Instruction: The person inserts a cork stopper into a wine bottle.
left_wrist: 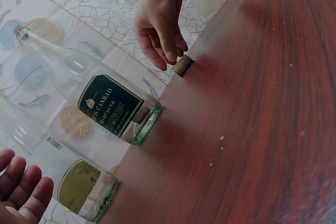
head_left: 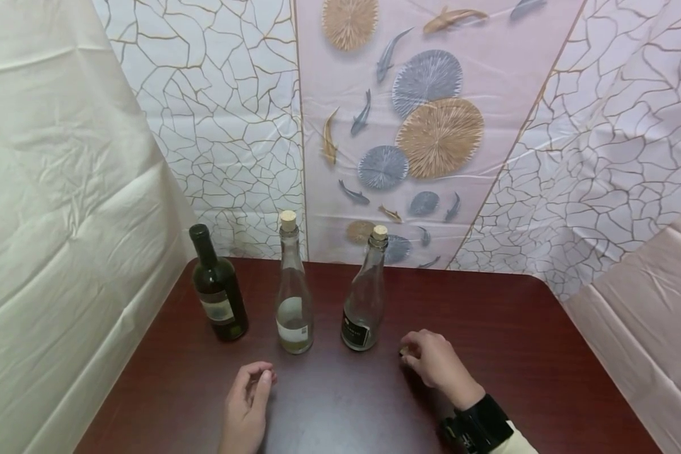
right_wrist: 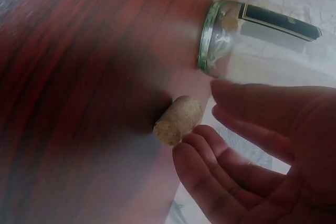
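Observation:
A short cork lies on the table close to the right hand. In the right wrist view that hand's fingertips come right up to the cork's side, while the thumb stays apart from it with a gap between. The left hand is held over the near part of the table, fingers loosely bent and nothing in them. Beyond the hands stand a clear bottle with a black label and a clear bottle with a pale label, each with a cork in its mouth. The black label reads champagne in the left wrist view.
A dark green wine bottle stands at the left of the row. Behind the dark red table hangs a patterned cloth, and pale cloth drapes along the left side. A black device is strapped to the right wrist.

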